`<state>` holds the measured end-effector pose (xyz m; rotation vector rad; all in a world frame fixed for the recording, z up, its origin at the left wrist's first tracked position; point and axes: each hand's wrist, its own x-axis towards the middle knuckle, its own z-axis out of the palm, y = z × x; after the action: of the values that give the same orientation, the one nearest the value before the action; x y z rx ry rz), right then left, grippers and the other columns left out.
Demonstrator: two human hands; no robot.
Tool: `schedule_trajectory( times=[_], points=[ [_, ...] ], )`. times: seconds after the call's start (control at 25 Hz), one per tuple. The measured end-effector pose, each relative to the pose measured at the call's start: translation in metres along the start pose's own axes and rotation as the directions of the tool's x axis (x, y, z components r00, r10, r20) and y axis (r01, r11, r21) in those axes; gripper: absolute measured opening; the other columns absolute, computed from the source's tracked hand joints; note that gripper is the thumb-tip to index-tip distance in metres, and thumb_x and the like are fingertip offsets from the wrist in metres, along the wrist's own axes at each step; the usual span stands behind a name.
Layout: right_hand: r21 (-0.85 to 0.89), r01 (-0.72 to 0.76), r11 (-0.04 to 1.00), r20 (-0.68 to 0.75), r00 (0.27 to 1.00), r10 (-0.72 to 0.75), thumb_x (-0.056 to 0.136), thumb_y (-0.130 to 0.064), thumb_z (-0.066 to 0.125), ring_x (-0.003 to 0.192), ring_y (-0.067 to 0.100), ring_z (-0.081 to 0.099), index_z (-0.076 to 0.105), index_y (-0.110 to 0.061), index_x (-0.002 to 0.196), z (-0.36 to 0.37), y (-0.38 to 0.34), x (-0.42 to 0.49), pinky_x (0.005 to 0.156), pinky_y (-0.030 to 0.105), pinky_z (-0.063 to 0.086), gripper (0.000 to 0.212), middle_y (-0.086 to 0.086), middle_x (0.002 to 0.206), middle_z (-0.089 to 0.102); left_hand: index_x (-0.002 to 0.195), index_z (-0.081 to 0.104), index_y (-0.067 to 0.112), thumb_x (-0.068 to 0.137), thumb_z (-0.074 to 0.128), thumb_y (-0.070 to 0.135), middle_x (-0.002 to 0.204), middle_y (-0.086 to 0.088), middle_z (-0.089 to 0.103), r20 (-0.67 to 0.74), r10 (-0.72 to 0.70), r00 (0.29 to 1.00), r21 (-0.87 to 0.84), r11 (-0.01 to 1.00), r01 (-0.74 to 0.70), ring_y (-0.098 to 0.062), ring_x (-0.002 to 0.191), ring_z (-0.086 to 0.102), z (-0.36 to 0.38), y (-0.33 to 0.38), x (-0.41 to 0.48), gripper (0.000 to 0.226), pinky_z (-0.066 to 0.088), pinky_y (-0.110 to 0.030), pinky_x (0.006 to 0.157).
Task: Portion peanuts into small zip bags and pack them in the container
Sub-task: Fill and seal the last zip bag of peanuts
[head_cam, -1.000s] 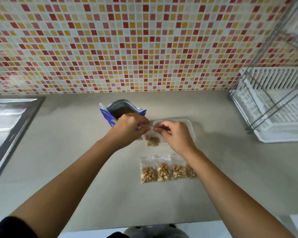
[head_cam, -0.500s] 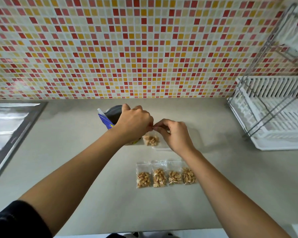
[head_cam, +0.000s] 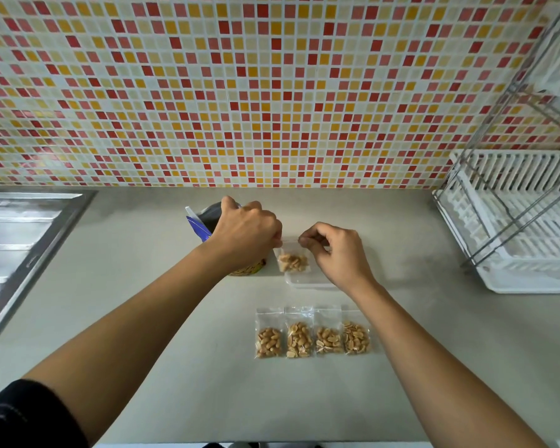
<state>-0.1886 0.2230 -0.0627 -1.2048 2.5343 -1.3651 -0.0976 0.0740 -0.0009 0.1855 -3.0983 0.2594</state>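
Your hands have drawn apart since half a second ago, when their fingertips nearly met. Now your left hand [head_cam: 246, 236] and right hand [head_cam: 335, 252] each pinch one end of the bag [head_cam: 292, 262] along its top, fingers curled tight. I'd judge you are running the zip closed. You hold the bag upright so the peanuts settle at the bottom, away from the seal. It hangs just above the near edge of the container [head_cam: 307, 281], beside the packet [head_cam: 197, 223]. Four filled bags [head_cam: 312, 334] lie in a row nearer you, not yet packed.
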Motion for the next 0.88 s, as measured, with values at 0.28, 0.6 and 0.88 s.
schedule_trajectory(
  times=[0.28,0.6,0.88],
  points=[
    [0.029,-0.028,0.999,0.043,0.999,0.027,0.082,-0.019,0.069,0.072,0.011,0.066,0.072,-0.016,0.085,-0.011,-0.008,-0.003,0.07,0.032,0.056,0.005,-0.003,0.078,0.072,0.1,0.064,0.011,0.095,0.048,0.032,0.102,-0.006,0.067,0.026,-0.077,0.997,-0.316,0.945,0.081,-0.023,0.09,0.062,0.005,0.0,-0.011,0.027,0.05,-0.037,0.083],
    [0.287,-0.182,0.941,0.232,0.966,0.116,0.082,-0.015,0.069,0.076,0.016,0.069,0.067,-0.025,0.078,0.015,-0.019,-0.012,0.076,0.034,0.058,0.01,0.001,0.08,0.072,0.1,0.062,0.004,0.088,0.061,0.017,0.094,-0.012,0.068,0.307,-0.162,0.938,-0.924,0.184,0.335,-0.013,0.085,0.061,0.074,-0.005,-0.063,0.018,0.052,-0.033,0.081],
    [0.059,-0.266,0.962,0.39,0.894,0.223,0.078,-0.02,0.073,0.078,0.008,0.067,0.076,-0.014,0.087,0.113,0.015,-0.037,0.078,0.024,0.052,0.012,0.001,0.086,0.075,0.08,0.059,0.01,0.088,0.062,0.015,0.08,-0.011,0.056,0.706,-0.245,0.665,-0.704,-0.341,0.622,-0.014,0.066,0.054,0.158,-0.011,-0.115,0.01,0.054,-0.022,0.065]
  ],
)
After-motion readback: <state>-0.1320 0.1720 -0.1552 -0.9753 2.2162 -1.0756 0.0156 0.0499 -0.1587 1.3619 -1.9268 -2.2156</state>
